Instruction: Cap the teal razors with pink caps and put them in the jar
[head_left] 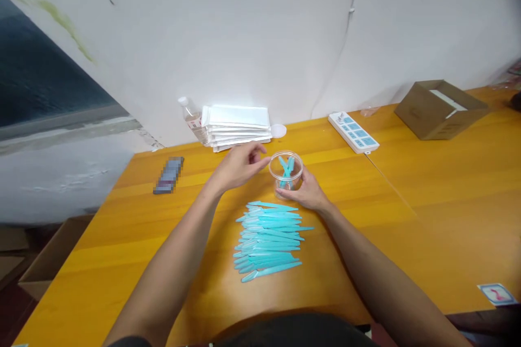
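Note:
My right hand (308, 191) is wrapped around the lower side of a clear plastic tub (280, 183), which stands upright and uncovered. Inside it, a few slim turquoise sticks (287, 169) lean crosswise. Just left of the rim hovers my left hand (243, 164), fingers loosely bent and apart from the thumb, with nothing visible in it. Its thumb tip is close to the rim; whether they touch I cannot tell. Between my forearms lies a pile of the same turquoise plastic sticks (271, 238), flat and narrow, with clear covers at their left ends, resembling eyebrow razors.
Against the wall are a stack of white packets (238, 119), a plastic bottle (193, 122) and a round clear lid (278, 130). A power strip (353, 132) and a cardboard box (431, 111) stand at right. A phone (169, 175) lies at left on the wooden table (122, 211).

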